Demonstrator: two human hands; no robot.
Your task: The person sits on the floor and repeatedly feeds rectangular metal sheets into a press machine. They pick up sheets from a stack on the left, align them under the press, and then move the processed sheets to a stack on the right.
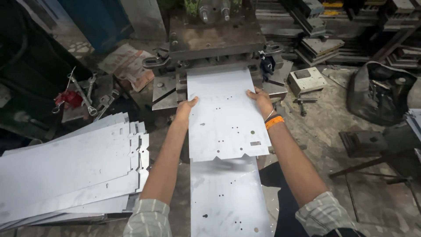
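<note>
**Fingers close to the press, sheet held only at its edges**

We see the main risk at the far end of the metal sheet (226,116): its far edge lies at the mouth of the press (217,41), and both hands sit on the far half of the sheet, near that mouth. If the sheet went further in with the hands where they are, the fingers could come near the tooling. The cut edges are another hazard — the near edge has notches and corners, and neither hand wears a glove, so a slip along an edge could cut skin. We also judge that the sheet could skew, since it is held only at its two long edges, and uneven pressure from one side would turn it off line.

The sheet lies in the middle of the scene, running from the press back toward us, and its near end overlaps a second sheet (226,199) below it. The left hand (186,107) grips the sheet's left edge, fingers curled onto the top face. The right hand (262,100), with an orange band (274,122) at the wrist, holds the right edge a little farther away. To the near left lies a stack of cut sheets (70,169); wrenches (90,98) lie at the far left.
</note>
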